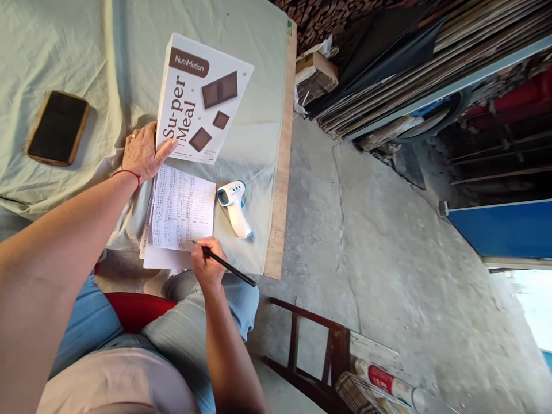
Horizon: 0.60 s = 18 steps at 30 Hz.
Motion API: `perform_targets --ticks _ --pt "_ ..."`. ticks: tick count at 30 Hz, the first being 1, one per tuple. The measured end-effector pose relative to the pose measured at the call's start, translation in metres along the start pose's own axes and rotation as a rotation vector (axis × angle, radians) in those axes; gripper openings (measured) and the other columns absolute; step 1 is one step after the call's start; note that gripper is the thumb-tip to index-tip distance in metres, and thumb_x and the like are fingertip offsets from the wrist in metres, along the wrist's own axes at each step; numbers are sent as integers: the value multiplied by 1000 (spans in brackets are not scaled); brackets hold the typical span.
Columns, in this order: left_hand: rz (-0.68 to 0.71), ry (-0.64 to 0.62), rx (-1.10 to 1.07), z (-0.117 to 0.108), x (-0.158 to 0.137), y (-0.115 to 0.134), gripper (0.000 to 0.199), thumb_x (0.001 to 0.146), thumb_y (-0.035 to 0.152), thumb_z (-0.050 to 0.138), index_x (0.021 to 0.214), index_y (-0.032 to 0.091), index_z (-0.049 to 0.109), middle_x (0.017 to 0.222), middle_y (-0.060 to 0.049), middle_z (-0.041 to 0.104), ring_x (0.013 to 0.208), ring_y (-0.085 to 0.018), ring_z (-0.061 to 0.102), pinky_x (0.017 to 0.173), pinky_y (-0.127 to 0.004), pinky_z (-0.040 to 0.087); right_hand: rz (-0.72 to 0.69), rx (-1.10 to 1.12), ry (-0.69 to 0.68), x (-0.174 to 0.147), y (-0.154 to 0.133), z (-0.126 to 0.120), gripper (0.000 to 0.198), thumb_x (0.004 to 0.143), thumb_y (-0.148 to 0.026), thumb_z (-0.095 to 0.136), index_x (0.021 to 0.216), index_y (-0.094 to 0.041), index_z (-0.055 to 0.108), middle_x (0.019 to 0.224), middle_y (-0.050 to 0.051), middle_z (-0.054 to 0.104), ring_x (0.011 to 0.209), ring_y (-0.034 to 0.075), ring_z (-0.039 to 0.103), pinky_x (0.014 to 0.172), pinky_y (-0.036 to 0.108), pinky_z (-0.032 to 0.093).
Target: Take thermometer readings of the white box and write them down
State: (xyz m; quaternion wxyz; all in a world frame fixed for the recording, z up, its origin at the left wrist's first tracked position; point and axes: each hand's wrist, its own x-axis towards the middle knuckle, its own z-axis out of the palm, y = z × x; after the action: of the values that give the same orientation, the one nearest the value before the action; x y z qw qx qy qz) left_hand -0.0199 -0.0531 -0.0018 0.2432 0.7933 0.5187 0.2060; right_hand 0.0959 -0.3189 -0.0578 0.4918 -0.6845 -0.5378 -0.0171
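Note:
My left hand grips the lower left corner of a white meal box labelled "NutriMotion Su-per Meal", its thumb over the printed front. In my right hand is a black pen, its tip touching the lower edge of a sheet of paper filled with rows of small dark writing. More sheets lie beneath that one. Just right of the papers, a white and blue infrared thermometer rests on its side on the cloth.
A phone in a brown case lies at the left on the pale green tablecloth. The table's wooden edge runs down the right side. Beyond are concrete floor, a dark wooden chair and stacked boards.

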Motion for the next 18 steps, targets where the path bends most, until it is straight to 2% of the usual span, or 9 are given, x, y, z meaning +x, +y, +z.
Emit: perform_targets --ticks 5,12,18 --pt "21 20 -24 4 2 -6 74 99 80 29 142 24 54 140 -15 62 141 -38 50 119 -54 34 -47 44 -15 1 1 0 10 88 -15 53 83 -24 55 69 -4 60 60 14 59 60 25 48" --pt "31 28 -28 5 3 -8 71 100 79 32 142 26 54 141 -15 63 141 -38 51 120 -54 35 1 -9 -42 -2 6 0 10 88 -21 50 80 -24 54 68 -2 60 60 14 58 59 27 49" --pt "27 33 -26 5 3 -8 71 98 80 31 140 28 55 140 -14 63 141 -38 50 119 -54 36 17 27 82 -6 4 2 8 90 -21 54 83 -23 57 70 -2 62 59 15 59 58 28 48"
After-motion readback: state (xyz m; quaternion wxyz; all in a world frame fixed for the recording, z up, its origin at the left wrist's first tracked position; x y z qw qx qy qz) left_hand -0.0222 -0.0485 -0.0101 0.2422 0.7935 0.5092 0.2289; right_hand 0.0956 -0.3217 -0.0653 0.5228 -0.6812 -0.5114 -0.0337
